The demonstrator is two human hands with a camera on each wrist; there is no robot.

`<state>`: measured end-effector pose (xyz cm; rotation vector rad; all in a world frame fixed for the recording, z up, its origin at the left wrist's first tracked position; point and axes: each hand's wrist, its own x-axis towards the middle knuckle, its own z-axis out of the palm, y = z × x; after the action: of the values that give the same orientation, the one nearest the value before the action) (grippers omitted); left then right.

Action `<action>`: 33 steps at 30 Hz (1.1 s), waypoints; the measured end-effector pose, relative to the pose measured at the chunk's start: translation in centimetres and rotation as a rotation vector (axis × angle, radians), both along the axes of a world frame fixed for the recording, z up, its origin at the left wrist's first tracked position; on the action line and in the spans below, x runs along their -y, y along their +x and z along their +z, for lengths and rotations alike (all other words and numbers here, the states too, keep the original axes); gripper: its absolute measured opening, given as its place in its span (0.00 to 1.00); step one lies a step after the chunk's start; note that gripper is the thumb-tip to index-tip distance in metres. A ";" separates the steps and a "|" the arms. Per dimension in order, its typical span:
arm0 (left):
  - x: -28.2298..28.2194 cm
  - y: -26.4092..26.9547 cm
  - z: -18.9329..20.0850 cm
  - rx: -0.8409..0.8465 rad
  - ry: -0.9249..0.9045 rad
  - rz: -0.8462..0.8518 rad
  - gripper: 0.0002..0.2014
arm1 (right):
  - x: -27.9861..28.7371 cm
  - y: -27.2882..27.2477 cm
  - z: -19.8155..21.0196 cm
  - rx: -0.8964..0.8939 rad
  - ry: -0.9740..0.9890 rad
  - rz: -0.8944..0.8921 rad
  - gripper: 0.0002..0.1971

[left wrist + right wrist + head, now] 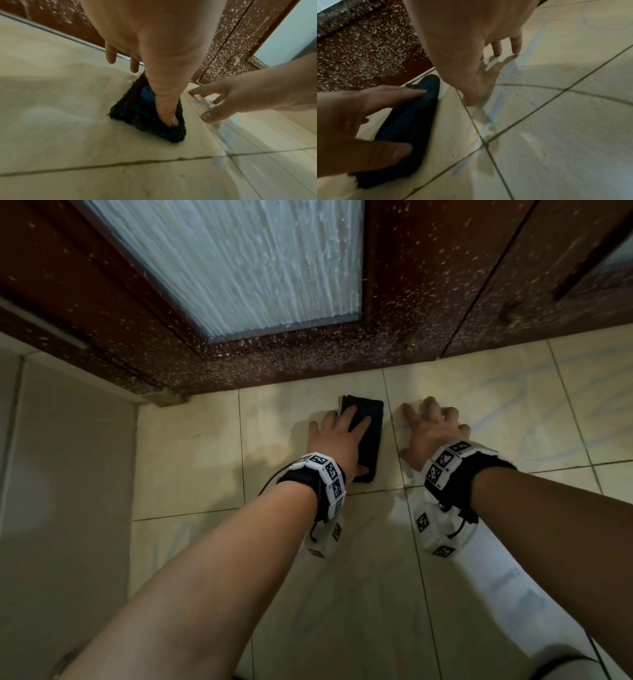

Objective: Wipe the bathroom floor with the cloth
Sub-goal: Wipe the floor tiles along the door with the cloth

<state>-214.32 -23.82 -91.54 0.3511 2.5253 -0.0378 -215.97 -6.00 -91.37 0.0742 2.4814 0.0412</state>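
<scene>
Head view: left hand (337,436) pressing the cloth (366,436) flat on the floor (191,460) by the door (308,364).
Fingers are lying spread and straight across it; right hand (433,429) is resting splayed fingertips on the tile just beside.

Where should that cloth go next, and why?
Probably rightward: the left hand presses the dark cloth flat on the floor, while pale blue streaks mark the tiles beyond the right hand, which is braced on its fingertips.
</scene>
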 end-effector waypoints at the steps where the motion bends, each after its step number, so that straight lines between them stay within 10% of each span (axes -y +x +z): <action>1: 0.6 0.3 0.1 -0.003 0.001 0.003 0.52 | 0.0 0.0 0.1 0.002 0.000 -0.001 0.47; 15: 11.7 4.1 1.3 0.015 -0.055 0.183 0.50 | -0.2 0.3 1.0 0.038 -0.034 0.035 0.40; 21: 12.2 4.3 0.6 -0.102 0.312 0.551 0.40 | -0.5 0.5 2.0 0.005 -0.147 -0.011 0.25; 33: 9.6 3.8 0.2 -0.100 0.224 0.875 0.31 | 1.7 4.2 2.4 -0.046 -0.454 -0.057 0.31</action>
<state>-210.54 -33.41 -91.33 -0.6991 2.5678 0.5753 -211.76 -7.68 -88.92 -0.0478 2.4712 -0.5502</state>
